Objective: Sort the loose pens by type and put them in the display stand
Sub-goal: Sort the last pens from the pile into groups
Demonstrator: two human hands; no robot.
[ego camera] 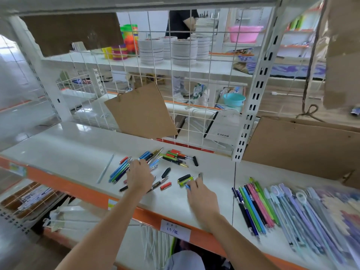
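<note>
Here, loose pens [155,168] lie scattered on a white shelf [68,152] with an orange front edge, roughly midway along it. They are short and mixed: blue, green and silver barrels fanned together near the middle, a cluster of red, green and black ones [176,157] closer to the back edge, and single black caps and a red piece toward the front edge.

The left hand [139,177] lies palm down on top of the blue and green pens, fingers spread and reaching over them. Whether it grips any pen cannot be told. The right hand [200,193] is blurred; its fingertips [188,187] pinch a small blue piece, just beside a yellow-green and black pen [185,179].

Toward the shelf's right end, well apart from the loose pile, a neat row of long slim pens [255,207] in black, blue, green and pink lies side by side, with pale lilac and blue ones [296,215] beyond them. A thin clear stick [105,169] lies alone toward the left end.

Behind the pens, a white wire grid [175,75] closes the back edge, with a brown cardboard sheet [142,112] hanging against it. A larger cardboard piece [302,147] leans at the right.

The far right items blur and run out of view. A handwritten price label [175,229] on the front edge is unreadable.
</note>
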